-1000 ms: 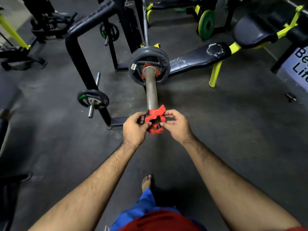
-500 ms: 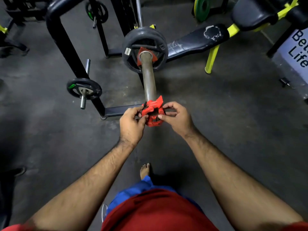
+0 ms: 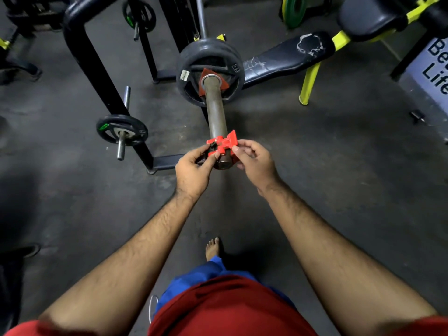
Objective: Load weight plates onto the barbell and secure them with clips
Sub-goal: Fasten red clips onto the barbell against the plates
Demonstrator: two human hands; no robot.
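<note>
A red clip sits around the near end of the barbell sleeve, just short of the sleeve's end face, which shows below the clip between the two hands. The left hand pinches the clip's left side, thumb and forefinger curled onto it, and the right hand pinches its right side at the raised lever tab, with the remaining fingers curled loosely underneath. The clip's lever stands up and tilts toward the right fingers. Beyond the fingers the bare steel sleeve runs away to a black weight plate already seated on the bar, well apart from the clip, with a red part showing around the sleeve at the plate's hub; whether that part is another clip cannot be told. Beyond the plate the thin bar shaft continues up into a black rack. To the left of the left fingers, a smaller black plate with a green label hangs on a storage peg of the rack, and another small plate hangs on a peg farther off. To the right, past the right fingers, lies a black bench pad with worn, cracked covering on yellow legs, a green plate stands at the far top, and a sign with partial lettering leans at the right edge. Below the hands, both bare forearms reach out over a dark floor, with a bare foot, blue fabric and red clothing nearest the camera.
</note>
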